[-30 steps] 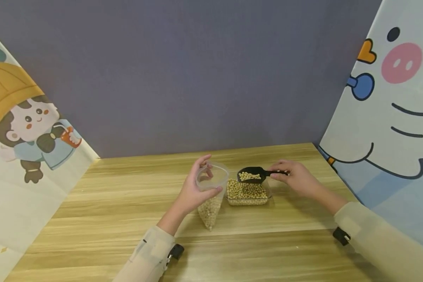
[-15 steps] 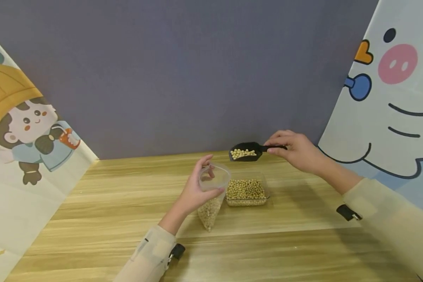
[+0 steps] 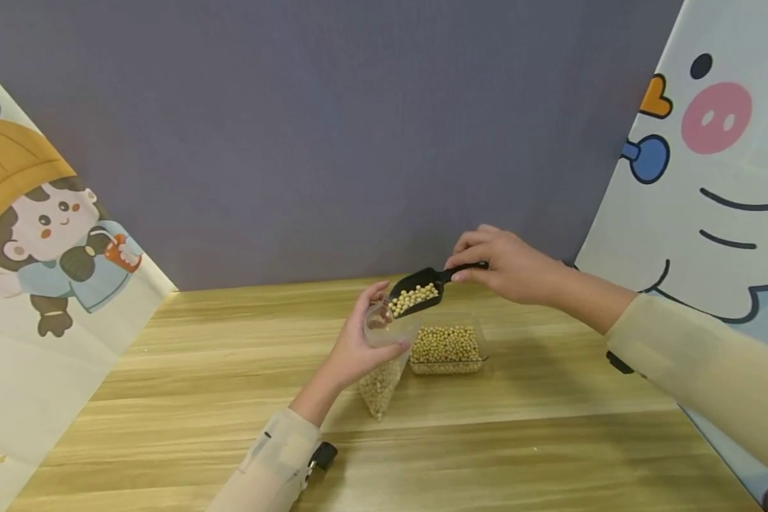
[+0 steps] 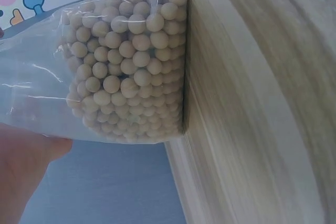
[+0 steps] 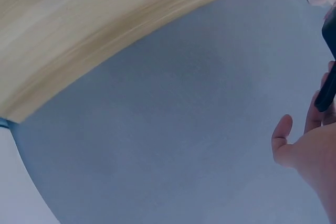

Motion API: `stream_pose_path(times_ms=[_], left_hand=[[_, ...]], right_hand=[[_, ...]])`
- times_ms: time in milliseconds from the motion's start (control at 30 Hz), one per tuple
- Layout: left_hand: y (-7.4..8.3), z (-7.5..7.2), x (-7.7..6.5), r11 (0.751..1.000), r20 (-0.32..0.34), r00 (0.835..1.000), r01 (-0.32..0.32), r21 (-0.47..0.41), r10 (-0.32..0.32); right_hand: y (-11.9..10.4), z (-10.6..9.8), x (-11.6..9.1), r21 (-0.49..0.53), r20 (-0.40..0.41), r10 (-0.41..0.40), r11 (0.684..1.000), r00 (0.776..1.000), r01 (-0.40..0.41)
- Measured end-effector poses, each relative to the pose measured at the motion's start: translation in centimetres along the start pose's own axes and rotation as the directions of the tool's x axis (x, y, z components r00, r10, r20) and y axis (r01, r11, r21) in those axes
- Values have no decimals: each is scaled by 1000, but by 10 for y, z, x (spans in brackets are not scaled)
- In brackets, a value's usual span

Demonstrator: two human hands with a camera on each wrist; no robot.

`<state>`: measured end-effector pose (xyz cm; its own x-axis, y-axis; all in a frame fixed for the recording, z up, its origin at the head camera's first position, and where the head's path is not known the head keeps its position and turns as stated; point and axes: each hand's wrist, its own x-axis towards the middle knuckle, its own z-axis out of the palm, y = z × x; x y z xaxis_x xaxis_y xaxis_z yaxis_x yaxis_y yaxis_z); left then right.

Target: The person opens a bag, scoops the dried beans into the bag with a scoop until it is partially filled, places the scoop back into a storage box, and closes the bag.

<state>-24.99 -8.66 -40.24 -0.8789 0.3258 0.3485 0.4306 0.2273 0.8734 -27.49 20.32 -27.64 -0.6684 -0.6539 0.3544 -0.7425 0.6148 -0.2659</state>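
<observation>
In the head view my left hand [image 3: 348,355] holds the mouth of a clear plastic bag [image 3: 379,387] spread, thumb in front and fingers behind. Pale round beans, like soybeans, fill the bag's lower part; the left wrist view shows the bag [image 4: 126,66] standing on the tabletop. My right hand [image 3: 508,267] grips the handle of a black scoop [image 3: 436,276]. A load of beans [image 3: 412,299] lies in the scoop, whose tip dips down over the bag's opening. At the edge of the right wrist view, the scoop's handle [image 5: 326,90] shows by my fingers.
Just right of the bag, a clear rectangular container [image 3: 448,368] of the same beans stands on the wooden table [image 3: 230,370]. A grey panel [image 3: 358,142] rises behind the table. Cartoon-printed panels flank it on both sides.
My right hand has lifted the loaded scoop up from the container and carried it left to the bag's mouth, tilting its tip down. My left hand stays nearly still with the bag.
</observation>
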Motion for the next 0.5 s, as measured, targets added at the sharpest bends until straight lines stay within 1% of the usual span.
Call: stream_pose_path(times_ms=[300, 500], left_hand=[[-1, 3, 2, 1000, 16, 1000, 7, 11, -7], [-2, 3, 1, 1000, 30, 1000, 2, 1, -2]], right_hand=[[-9, 0, 8, -114, 60, -30, 993, 998, 36], [-21, 2, 16, -233, 113, -66, 968, 991, 91]])
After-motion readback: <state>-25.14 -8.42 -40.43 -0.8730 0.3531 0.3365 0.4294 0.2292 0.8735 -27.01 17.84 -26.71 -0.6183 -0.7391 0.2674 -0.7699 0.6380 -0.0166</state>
